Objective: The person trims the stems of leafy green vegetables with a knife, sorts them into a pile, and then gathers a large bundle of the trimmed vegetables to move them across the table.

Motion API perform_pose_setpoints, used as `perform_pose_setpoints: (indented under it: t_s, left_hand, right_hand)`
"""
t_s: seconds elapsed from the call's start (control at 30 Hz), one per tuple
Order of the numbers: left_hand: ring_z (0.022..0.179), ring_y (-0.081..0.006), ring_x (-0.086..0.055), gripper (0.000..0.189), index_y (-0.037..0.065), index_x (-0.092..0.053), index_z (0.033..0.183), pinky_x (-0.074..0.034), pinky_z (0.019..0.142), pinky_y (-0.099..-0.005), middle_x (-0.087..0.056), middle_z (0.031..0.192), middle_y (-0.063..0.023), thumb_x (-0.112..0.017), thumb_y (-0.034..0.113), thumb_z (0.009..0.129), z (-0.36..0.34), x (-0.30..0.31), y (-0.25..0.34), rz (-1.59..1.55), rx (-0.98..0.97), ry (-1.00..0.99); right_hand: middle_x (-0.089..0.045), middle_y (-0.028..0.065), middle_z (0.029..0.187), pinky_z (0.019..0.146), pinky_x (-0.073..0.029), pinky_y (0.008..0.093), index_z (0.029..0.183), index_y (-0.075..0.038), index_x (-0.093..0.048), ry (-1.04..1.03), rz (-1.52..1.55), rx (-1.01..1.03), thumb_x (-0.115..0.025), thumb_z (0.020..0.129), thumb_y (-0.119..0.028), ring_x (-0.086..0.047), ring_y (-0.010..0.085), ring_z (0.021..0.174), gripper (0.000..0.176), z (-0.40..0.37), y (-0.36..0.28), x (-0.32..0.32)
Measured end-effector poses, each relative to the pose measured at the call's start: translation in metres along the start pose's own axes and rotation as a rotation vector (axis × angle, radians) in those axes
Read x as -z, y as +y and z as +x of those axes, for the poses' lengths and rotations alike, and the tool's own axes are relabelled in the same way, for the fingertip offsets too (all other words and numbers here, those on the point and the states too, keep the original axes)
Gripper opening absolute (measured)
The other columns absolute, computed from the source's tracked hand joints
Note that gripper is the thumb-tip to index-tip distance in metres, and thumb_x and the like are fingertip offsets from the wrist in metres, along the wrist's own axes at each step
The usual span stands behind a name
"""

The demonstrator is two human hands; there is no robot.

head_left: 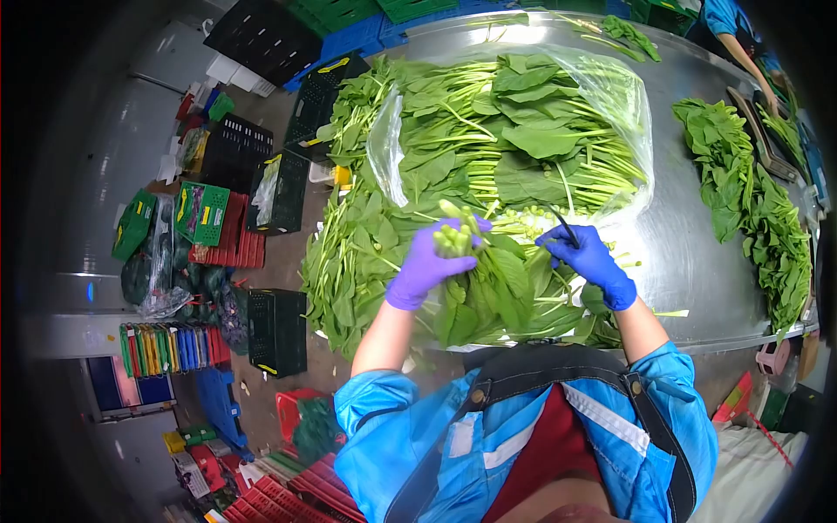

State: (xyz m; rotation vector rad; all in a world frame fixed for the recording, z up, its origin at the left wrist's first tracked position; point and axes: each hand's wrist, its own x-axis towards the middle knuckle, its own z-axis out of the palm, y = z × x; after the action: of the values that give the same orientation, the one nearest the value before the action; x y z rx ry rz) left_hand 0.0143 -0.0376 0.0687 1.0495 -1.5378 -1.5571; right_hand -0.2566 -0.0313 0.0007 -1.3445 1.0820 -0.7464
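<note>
My left hand [432, 261], in a purple-blue glove, is closed round a bunch of leafy greens [493, 283]. The pale cut stalk ends stick up past the fingers and the leaves hang down to the right. My gloved right hand [588, 260] grips a slim dark knife [565, 228] that points up and left, apart from the bunch. Its edge is too small to make out. Just beyond both hands lies a large pile of greens [540, 139] in rows on clear plastic film [636, 113]. More loose greens [357, 261] spread to the left.
The metal table [671, 235] carries another row of greens [741, 192] at right, near a co-worker's arm [745, 61]. Black crates [277, 331] stand on the floor at left, with green crates [202, 213] and red crates [288, 492] about them.
</note>
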Motion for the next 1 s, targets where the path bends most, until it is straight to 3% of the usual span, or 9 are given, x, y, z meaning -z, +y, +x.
perform_pose_setpoints:
  t_s: [0.23, 0.3, 0.37, 0.43, 0.53, 0.7, 0.8, 0.93, 1.0]
  left_hand:
    - [0.103, -0.0199, -0.055, 0.031, 0.002, -0.063, 0.093, -0.043, 0.092, -0.0335, -0.06, 0.112, -0.0107, -0.069, 0.01, 0.064, -0.017, 0.03, 0.038, -0.059, -0.166, 0.117]
    - [0.103, -0.0189, -0.055, 0.03, 0.002, -0.063, 0.093, -0.043, 0.091, -0.0324, -0.06, 0.112, -0.0106, -0.07, 0.008, 0.064, -0.015, 0.013, 0.038, 0.032, -0.08, 0.123]
    - [0.103, -0.0188, -0.055, 0.031, 0.002, -0.063, 0.091, -0.042, 0.091, -0.0324, -0.06, 0.112, -0.0104, -0.071, 0.009, 0.062, -0.013, -0.011, 0.027, 0.014, 0.114, 0.175]
    - [0.101, -0.0162, -0.056, 0.044, 0.001, -0.056, 0.108, -0.044, 0.089, -0.0307, -0.06, 0.108, -0.0094, -0.07, 0.003, 0.067, -0.001, -0.03, 0.01, 0.081, -0.027, 0.088]
    - [0.103, -0.017, -0.055, 0.045, 0.002, -0.056, 0.108, -0.043, 0.09, -0.0313, -0.059, 0.111, -0.0108, -0.071, 0.007, 0.066, 0.005, -0.03, 0.006, -0.004, -0.018, 0.046]
    - [0.107, -0.022, -0.053, 0.033, 0.004, -0.061, 0.094, -0.04, 0.095, -0.0358, -0.058, 0.115, -0.0138, -0.068, 0.015, 0.064, 0.002, -0.002, 0.012, -0.294, -0.142, 0.295]
    - [0.114, -0.0237, -0.049, 0.039, 0.001, -0.06, 0.1, -0.034, 0.101, -0.0367, -0.056, 0.119, -0.0149, -0.066, 0.009, 0.063, 0.006, -0.008, 0.003, 0.037, -0.163, 0.199]
    - [0.108, -0.0203, -0.052, 0.05, 0.003, -0.058, 0.11, -0.036, 0.1, -0.0336, -0.056, 0.119, -0.0124, -0.067, 0.013, 0.062, 0.011, -0.047, -0.005, 0.012, -0.143, 0.207]
    - [0.108, -0.0214, -0.053, 0.05, 0.003, -0.058, 0.11, -0.037, 0.1, -0.0344, -0.056, 0.119, -0.0125, -0.066, 0.012, 0.061, 0.01, -0.036, 0.0, -0.137, -0.096, 0.269]
  right_hand:
    - [-0.066, 0.0151, 0.079, 0.066, -0.049, 0.0349, 0.092, -0.008, -0.07, -0.426, -0.745, 0.106, -0.069, 0.074, -0.029, -0.063, 0.0305, 0.071, 0.027, -0.018, -0.016, 0.032]
    - [-0.067, 0.0121, 0.082, 0.065, -0.049, 0.0343, 0.098, -0.009, -0.069, -0.177, -0.57, 0.347, -0.073, 0.072, -0.031, -0.064, 0.0282, 0.07, 0.034, -0.016, -0.022, 0.016]
    - [-0.066, 0.0019, 0.085, 0.062, -0.045, 0.0227, 0.106, -0.009, -0.067, -0.054, -0.21, 0.232, -0.075, 0.071, -0.015, -0.056, 0.0091, 0.069, 0.037, -0.012, -0.05, -0.008]
    - [-0.066, 0.0027, 0.083, 0.061, -0.045, 0.0216, 0.107, -0.005, -0.065, -0.015, -0.089, 0.215, -0.072, 0.075, -0.013, -0.058, 0.0092, 0.069, 0.033, -0.006, -0.062, -0.031]
    - [-0.065, 0.0034, 0.082, 0.06, -0.045, 0.0216, 0.105, -0.001, -0.064, 0.098, 0.235, 0.262, -0.068, 0.081, -0.015, -0.059, 0.0084, 0.069, 0.028, 0.003, -0.028, -0.042]
    - [-0.065, 0.0013, 0.078, 0.056, -0.04, 0.0179, 0.108, -0.006, -0.064, 0.266, 0.309, 0.076, -0.068, 0.081, -0.015, -0.058, 0.004, 0.068, 0.029, -0.009, -0.009, -0.015]
    - [-0.063, -0.0031, 0.078, 0.049, -0.032, 0.0184, 0.121, -0.012, -0.058, 0.186, 0.113, 0.2, -0.074, 0.075, -0.014, -0.043, -0.001, 0.058, 0.048, -0.008, -0.023, -0.029]
    - [-0.061, -0.0002, 0.076, 0.05, -0.037, 0.0192, 0.111, -0.008, -0.062, 0.26, -0.112, 0.652, -0.069, 0.079, -0.007, -0.046, 0.0071, 0.055, 0.033, 0.014, -0.029, -0.059]
    - [-0.062, 0.0005, 0.076, 0.054, -0.041, 0.0205, 0.107, -0.007, -0.065, 0.263, 0.18, 0.49, -0.068, 0.081, -0.012, -0.051, 0.0089, 0.059, 0.026, 0.005, -0.032, -0.055]
